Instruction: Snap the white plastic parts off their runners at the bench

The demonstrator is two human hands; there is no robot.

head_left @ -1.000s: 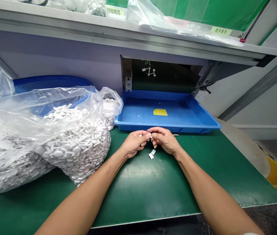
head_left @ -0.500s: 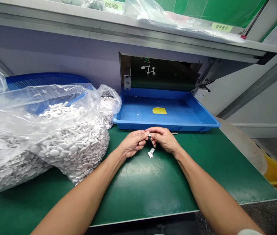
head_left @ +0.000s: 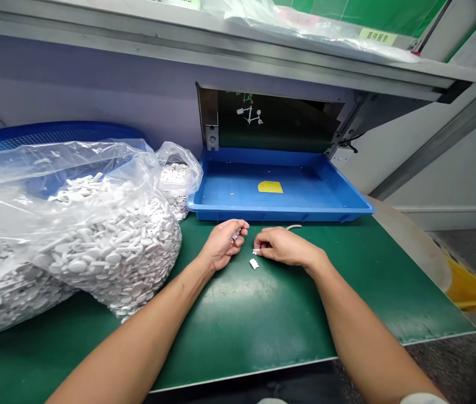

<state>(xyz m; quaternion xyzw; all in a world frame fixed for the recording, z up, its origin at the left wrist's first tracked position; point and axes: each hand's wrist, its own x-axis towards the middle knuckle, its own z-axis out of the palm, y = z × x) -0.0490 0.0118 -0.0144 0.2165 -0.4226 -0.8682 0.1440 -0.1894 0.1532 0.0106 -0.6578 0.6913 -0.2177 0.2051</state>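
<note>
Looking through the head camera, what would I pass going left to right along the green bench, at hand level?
Clear bag of white plastic parts → left hand → small white piece → right hand → yellow patch on the floor

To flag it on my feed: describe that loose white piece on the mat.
From the blue tray, come forward onto the green mat. Just below the right hand lies a small white plastic piece, alone on the mat, unlike those heaped in the clear bag.

Factory workstation: green-matted bench (head_left: 246, 320), blue plastic tray (head_left: 280, 214), bags of white moulded parts (head_left: 111, 241), metal shelf (head_left: 221, 53).
</note>
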